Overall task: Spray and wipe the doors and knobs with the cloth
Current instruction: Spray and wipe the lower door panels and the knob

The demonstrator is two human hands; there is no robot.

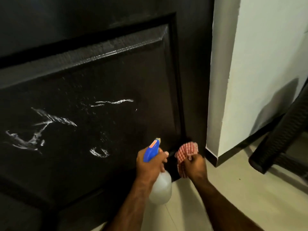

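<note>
Left hand (150,165) clenched round spray bottle (160,180), lower centre of frame, nozzle toward door (100,80). Right hand (194,165) bunching checked cloth (186,151) at panel's lower right corner. Foam streaks (50,127) centre left unwiped. Best worked in overlapping strokes, leftward, into moulding grooves.

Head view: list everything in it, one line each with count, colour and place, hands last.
door: one, dark brown, panelled, fills the left and centre.
spray streaks: several, white, on the lower door panel.
wall: one, white, right of the door, with a dark skirting at its foot.
floor: pale tiles, lower right.
dark furniture: one, black, far right; type unclear.
spray bottle: one, translucent with blue head, held in left hand.
cloth: one, red and white checked, held in right hand against the door's lower right.
left hand: grips the bottle.
right hand: grips the cloth.
</note>
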